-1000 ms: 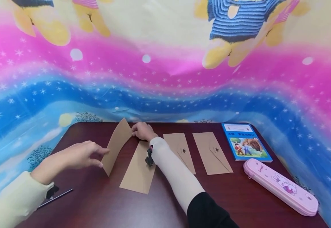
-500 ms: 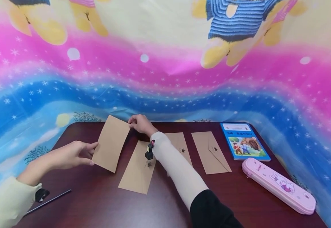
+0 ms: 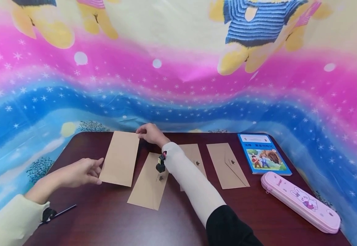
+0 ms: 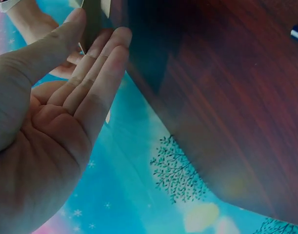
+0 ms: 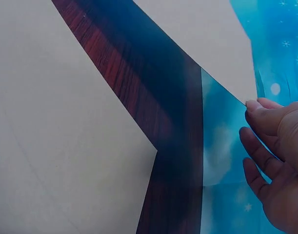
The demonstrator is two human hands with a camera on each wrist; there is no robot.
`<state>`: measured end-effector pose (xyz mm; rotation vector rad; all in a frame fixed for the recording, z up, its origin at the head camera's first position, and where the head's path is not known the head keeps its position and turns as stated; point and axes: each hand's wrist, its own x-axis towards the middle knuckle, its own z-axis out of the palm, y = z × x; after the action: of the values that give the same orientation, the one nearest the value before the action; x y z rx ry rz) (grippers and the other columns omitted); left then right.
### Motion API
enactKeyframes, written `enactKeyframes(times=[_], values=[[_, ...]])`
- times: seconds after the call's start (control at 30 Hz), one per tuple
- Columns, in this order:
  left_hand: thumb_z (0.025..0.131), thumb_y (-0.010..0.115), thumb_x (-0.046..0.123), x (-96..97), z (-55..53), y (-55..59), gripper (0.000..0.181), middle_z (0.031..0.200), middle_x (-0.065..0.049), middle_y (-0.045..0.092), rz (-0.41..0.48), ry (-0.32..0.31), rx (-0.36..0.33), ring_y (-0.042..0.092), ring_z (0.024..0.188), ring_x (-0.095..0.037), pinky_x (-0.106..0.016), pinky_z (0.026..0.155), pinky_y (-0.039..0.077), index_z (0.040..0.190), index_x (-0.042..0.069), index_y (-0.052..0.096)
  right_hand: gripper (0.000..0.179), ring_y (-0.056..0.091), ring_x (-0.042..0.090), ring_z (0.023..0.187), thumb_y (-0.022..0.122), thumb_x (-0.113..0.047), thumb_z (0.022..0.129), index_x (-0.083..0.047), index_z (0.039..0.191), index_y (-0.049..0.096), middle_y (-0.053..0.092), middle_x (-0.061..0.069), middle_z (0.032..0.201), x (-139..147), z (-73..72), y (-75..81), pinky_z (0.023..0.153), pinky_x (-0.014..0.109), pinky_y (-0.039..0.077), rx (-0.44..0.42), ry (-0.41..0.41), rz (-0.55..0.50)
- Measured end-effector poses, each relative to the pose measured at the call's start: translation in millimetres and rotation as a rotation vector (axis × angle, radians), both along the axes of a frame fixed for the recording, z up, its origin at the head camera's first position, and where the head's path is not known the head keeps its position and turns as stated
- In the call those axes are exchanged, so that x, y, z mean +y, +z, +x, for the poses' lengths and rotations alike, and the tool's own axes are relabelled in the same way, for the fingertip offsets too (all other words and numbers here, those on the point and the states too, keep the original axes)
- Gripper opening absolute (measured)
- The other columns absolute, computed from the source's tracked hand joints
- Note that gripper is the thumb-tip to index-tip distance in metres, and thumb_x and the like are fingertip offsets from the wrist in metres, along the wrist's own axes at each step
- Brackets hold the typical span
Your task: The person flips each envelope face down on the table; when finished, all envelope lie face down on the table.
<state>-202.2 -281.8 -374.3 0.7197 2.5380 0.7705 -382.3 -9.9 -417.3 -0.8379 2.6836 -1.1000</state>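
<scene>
A plain brown kraft paper envelope (image 3: 120, 159) is held slightly tilted over the left part of the table, its blank side showing. My right hand (image 3: 152, 134) pinches its upper right corner between thumb and fingers, as the envelope corner (image 5: 212, 44) in the right wrist view also shows. At the lower left edge, my left hand (image 3: 81, 172) has its fingertips and thumb against the paper, spread apart. The left wrist view shows the left hand's fingers (image 4: 97, 83) nearly straight. Just right of it lies another envelope (image 3: 147, 184) with a small crown print, partly under the right wrist.
Two more brown envelopes lie to the right, one envelope (image 3: 192, 153) partly hidden by my right arm and one envelope (image 3: 227, 167) in full view. Beyond are a blue book (image 3: 265, 155) and a pink pencil case (image 3: 301, 201). A thin dark pen-like stick (image 3: 66, 210) lies beside my left wrist.
The envelope has swung from nearly edge-on to facing me and has lowered toward the table. Both hands have shifted slightly left with it.
</scene>
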Motion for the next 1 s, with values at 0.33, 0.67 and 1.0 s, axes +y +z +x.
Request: enactKeyframes(times=[0.33, 0.67, 1.0], values=[[0.089, 0.078, 0.011, 2.5, 3.1, -13.6, 0.023, 0.148, -0.052, 0.028, -0.035, 0.000, -0.006, 0.049, 0.058, -0.003, -0.022, 0.065, 0.044, 0.077, 0.009, 0.058, 0.026, 0.069, 0.017, 0.113, 0.064, -0.015, 0.102, -0.013, 0.126, 0.074, 0.074, 0.003, 0.125, -3.0, 4.5, 4.8, 0.092, 0.029, 0.056, 0.008, 0.010, 0.038], [0.089, 0.076, 0.007, -2.5, 0.8, -24.4, 0.028, 0.150, -0.048, 0.032, -0.059, 0.031, -0.041, 0.030, 0.054, -0.004, -0.022, 0.064, 0.041, 0.073, 0.008, 0.053, 0.031, 0.069, 0.018, 0.118, 0.065, -0.011, 0.101, -0.012, 0.131, 0.071, 0.073, 0.004, 0.130, -6.9, 7.9, -0.3, 0.093, 0.027, 0.057, 0.053, 0.033, 0.116], [0.090, 0.075, 0.006, -1.8, -6.0, -35.3, 0.030, 0.118, -0.037, 0.065, -0.103, 0.061, -0.047, 0.035, 0.054, -0.007, -0.023, 0.057, 0.037, 0.070, 0.006, 0.054, 0.029, 0.062, 0.016, 0.129, 0.065, -0.013, 0.101, -0.016, 0.129, 0.073, 0.071, 0.000, 0.134, -8.4, 8.6, -9.5, 0.104, 0.030, 0.053, 0.138, 0.055, 0.265]])
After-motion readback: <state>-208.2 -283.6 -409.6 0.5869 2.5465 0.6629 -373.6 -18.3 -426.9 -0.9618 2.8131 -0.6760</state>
